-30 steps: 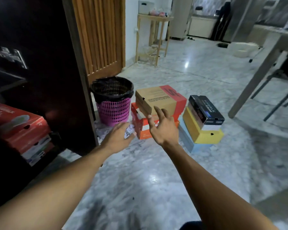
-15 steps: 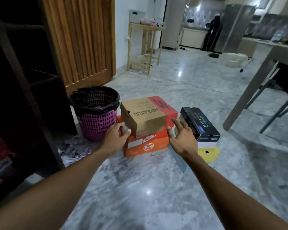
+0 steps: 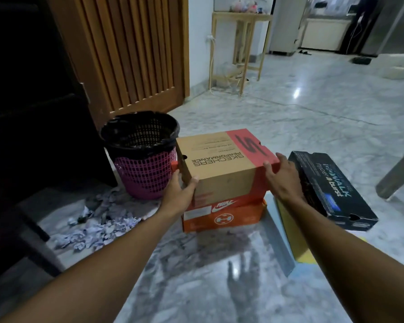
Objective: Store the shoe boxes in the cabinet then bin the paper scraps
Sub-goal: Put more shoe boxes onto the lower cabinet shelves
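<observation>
A person's left hand (image 3: 180, 194) and right hand (image 3: 282, 178) are grasping opposite ends of a brown shoe box (image 3: 219, 164), which is sitting on an orange shoe box (image 3: 231, 216) on the marble floor (image 3: 313, 113). A black shoe box (image 3: 331, 192) is lying just beyond the right hand. Paper scraps (image 3: 98, 227) are lying outside the left hand, beside a pink bin (image 3: 142, 173) and the dark cabinet (image 3: 33, 113).

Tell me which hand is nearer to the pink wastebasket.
Left. The left hand grips the brown shoe box at its left end, just beside the pink wastebasket; the right hand holds the opposite end, next to the black shoe box, farther away.
</observation>
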